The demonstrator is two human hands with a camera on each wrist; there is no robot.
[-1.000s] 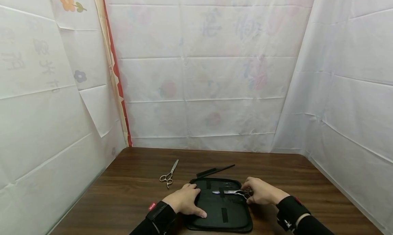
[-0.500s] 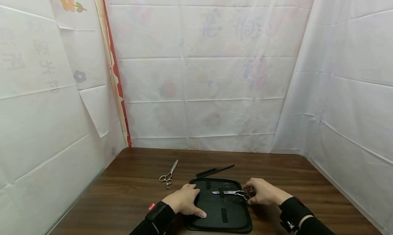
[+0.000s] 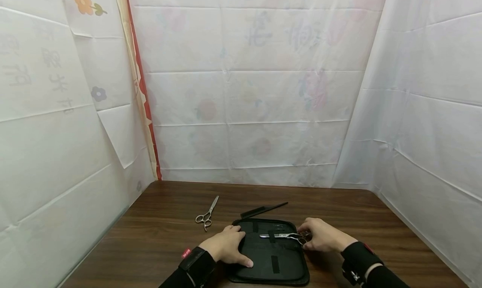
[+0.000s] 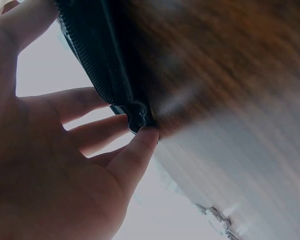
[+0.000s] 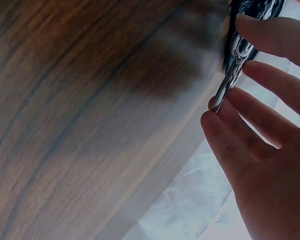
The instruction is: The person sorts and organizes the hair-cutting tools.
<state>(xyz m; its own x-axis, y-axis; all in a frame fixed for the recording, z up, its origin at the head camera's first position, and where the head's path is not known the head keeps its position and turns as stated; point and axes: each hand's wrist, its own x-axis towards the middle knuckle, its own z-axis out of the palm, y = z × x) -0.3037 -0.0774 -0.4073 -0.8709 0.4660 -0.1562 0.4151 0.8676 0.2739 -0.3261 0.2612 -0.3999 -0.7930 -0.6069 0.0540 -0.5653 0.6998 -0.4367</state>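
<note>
A black zip case lies spread on the wooden table, its inner face up. My left hand rests on its left edge, thumb on the inner face and fingers spread at the upper left corner. In the left wrist view these fingers touch the zipped edge. Silver hair scissors lie across the case, blades passing under a black elastic loop. At the case's right edge my right hand pinches their handles; the right wrist view shows the handles against the fingertips. The palm hides part of the finger rings.
A second pair of silver scissors lies on the table left of the case. Behind the case is a black comb with a thin tail. Another elastic loop sits lower on the case. White sheets hang round the table.
My right wrist has shifted slightly to the right, while the fingers stay at the scissors' handles. The left hand, case, comb and loose scissors have not visibly moved.
</note>
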